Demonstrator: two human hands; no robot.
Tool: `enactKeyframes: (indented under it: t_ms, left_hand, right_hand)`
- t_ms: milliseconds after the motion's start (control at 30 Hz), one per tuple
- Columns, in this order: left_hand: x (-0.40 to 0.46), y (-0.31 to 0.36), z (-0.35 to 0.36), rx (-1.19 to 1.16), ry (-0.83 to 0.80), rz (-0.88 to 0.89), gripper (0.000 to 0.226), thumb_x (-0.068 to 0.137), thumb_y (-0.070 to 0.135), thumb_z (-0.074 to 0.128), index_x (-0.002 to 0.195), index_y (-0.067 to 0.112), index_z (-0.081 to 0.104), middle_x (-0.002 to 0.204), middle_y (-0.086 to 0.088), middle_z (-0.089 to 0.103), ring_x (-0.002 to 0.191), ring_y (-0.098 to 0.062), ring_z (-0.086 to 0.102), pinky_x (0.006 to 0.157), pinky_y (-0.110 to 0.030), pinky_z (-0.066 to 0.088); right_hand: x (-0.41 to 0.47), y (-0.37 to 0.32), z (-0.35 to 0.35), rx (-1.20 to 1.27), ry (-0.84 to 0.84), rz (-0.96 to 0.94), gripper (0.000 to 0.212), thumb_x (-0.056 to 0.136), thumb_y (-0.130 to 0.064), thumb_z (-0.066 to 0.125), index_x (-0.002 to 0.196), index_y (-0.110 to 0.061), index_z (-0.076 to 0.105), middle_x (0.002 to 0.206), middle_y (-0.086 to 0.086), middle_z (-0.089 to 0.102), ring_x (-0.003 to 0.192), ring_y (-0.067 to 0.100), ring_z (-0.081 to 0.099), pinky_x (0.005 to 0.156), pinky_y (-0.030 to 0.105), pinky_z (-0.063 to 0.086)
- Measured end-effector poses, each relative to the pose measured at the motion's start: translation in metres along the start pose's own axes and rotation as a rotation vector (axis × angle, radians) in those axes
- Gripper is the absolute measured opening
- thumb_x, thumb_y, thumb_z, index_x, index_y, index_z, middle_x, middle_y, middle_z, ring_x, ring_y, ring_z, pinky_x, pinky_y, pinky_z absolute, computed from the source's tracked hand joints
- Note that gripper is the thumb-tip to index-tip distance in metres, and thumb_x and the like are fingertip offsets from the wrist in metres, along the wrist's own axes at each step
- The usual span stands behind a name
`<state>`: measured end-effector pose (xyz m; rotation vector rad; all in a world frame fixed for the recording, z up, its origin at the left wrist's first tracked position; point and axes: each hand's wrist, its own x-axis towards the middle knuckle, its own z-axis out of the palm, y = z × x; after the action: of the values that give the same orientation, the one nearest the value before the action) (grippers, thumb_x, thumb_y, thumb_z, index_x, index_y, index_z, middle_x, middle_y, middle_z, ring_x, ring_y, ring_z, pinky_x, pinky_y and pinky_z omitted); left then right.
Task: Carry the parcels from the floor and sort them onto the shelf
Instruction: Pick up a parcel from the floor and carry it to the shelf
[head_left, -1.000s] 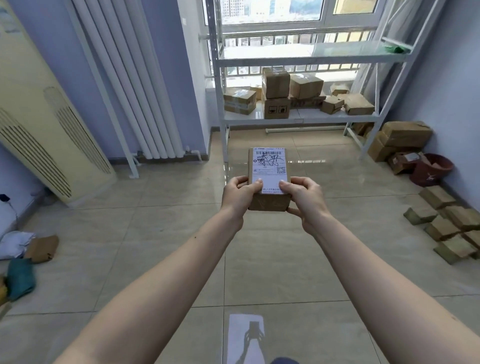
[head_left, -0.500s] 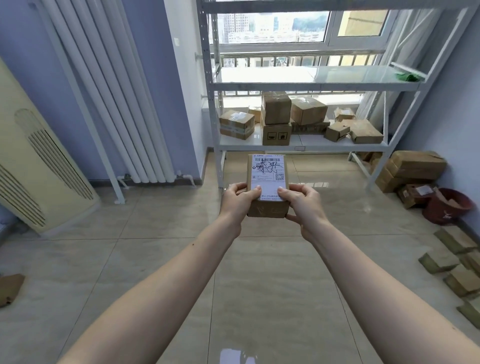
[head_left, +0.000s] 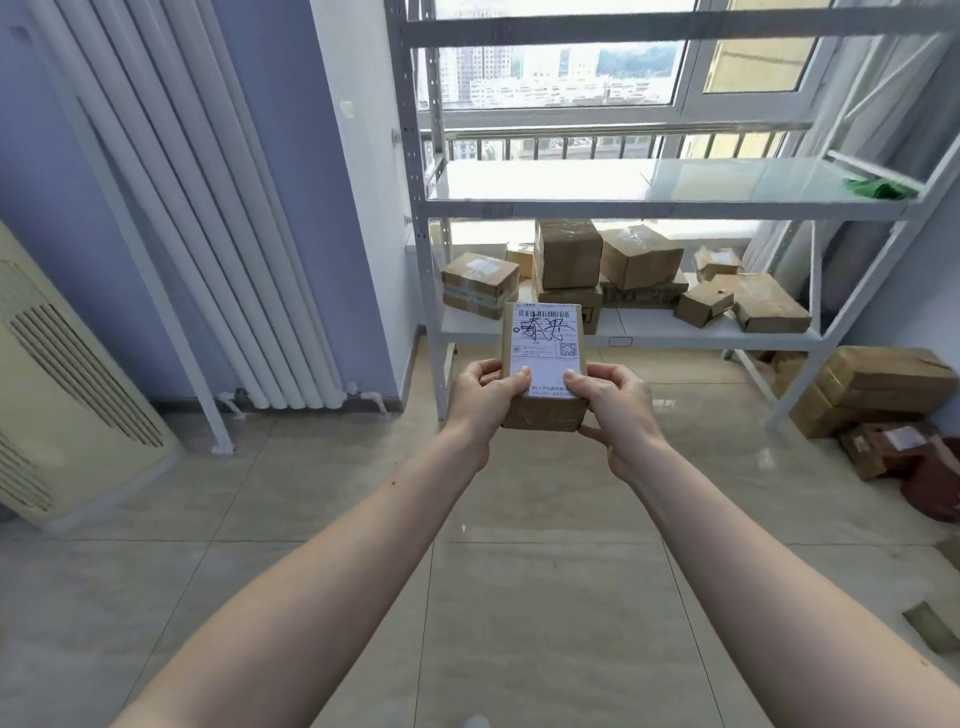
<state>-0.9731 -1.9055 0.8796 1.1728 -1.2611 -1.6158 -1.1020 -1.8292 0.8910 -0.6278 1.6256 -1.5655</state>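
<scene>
Small parcel (head_left: 544, 364) held out at arm's length over the tiled floor, label up. Left hand (head_left: 480, 397) and right hand (head_left: 615, 410) closed on its near end, thumbs on the label. White shelf (head_left: 665, 208) ahead; lower tier carries about eight boxes (head_left: 569, 254), count uncertain where they overlap. Middle tier bare except a green item (head_left: 878, 187)

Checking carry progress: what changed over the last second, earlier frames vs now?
The person walked toward the shelf, which now looms larger; the floor clutter at left has left the view. Unchanged: left hand and right hand still grip the labelled parcel out front, label up. Nothing taken or let go.
</scene>
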Motion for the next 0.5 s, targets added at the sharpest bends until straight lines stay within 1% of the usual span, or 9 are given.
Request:
enactKeyframes:
  t_ms: [100, 200, 300, 400, 500]
  left_hand:
    - [0.052, 0.017, 0.004, 0.006, -0.011, 0.016, 0.041, 0.087, 0.020, 0.074, 0.121, 0.012, 0.053, 0.124, -0.012, 0.069, 0.111, -0.028, 0.069, 0.101, -0.048, 0.053]
    - [0.101, 0.035, 0.009, 0.016, -0.026, 0.033, 0.045, 0.084, 0.023, 0.075, 0.123, 0.012, 0.056, 0.121, -0.009, 0.071, 0.110, -0.027, 0.070, 0.101, -0.049, 0.054]
    - [0.144, 0.046, 0.016, 0.017, -0.036, 0.031, 0.052, 0.082, 0.025, 0.076, 0.128, 0.010, 0.056, 0.121, -0.008, 0.071, 0.109, -0.027, 0.070, 0.100, -0.049, 0.054]
    - [0.184, 0.053, 0.027, 0.003, -0.053, 0.022, 0.052, 0.085, 0.023, 0.075, 0.130, 0.011, 0.053, 0.122, -0.008, 0.071, 0.110, -0.027, 0.069, 0.100, -0.048, 0.054]
    - [0.227, 0.058, 0.040, -0.004, -0.068, 0.015, 0.050, 0.087, 0.021, 0.074, 0.131, 0.010, 0.052, 0.122, -0.008, 0.071, 0.110, -0.026, 0.070, 0.100, -0.047, 0.054]
  right_hand:
    - [0.047, -0.016, 0.016, 0.010, 0.017, -0.015, 0.037, 0.088, -0.019, 0.072, 0.120, -0.011, 0.057, 0.111, 0.006, 0.071, 0.089, 0.015, 0.067, 0.080, 0.040, 0.055]
    - [0.092, -0.030, 0.029, 0.029, 0.033, -0.027, 0.037, 0.087, -0.019, 0.072, 0.120, -0.011, 0.057, 0.115, 0.009, 0.070, 0.093, 0.018, 0.068, 0.076, 0.037, 0.055]
    - [0.133, -0.041, 0.037, 0.028, 0.044, -0.031, 0.039, 0.087, -0.020, 0.072, 0.121, -0.010, 0.056, 0.117, 0.009, 0.069, 0.094, 0.017, 0.067, 0.071, 0.034, 0.055]
    - [0.173, -0.049, 0.041, 0.026, 0.047, -0.039, 0.038, 0.087, -0.021, 0.072, 0.120, -0.012, 0.056, 0.117, 0.009, 0.069, 0.093, 0.016, 0.067, 0.074, 0.035, 0.056]
    - [0.218, -0.055, 0.044, 0.020, 0.057, -0.030, 0.037, 0.087, -0.020, 0.073, 0.118, -0.012, 0.056, 0.117, 0.010, 0.070, 0.092, 0.017, 0.067, 0.082, 0.041, 0.056]
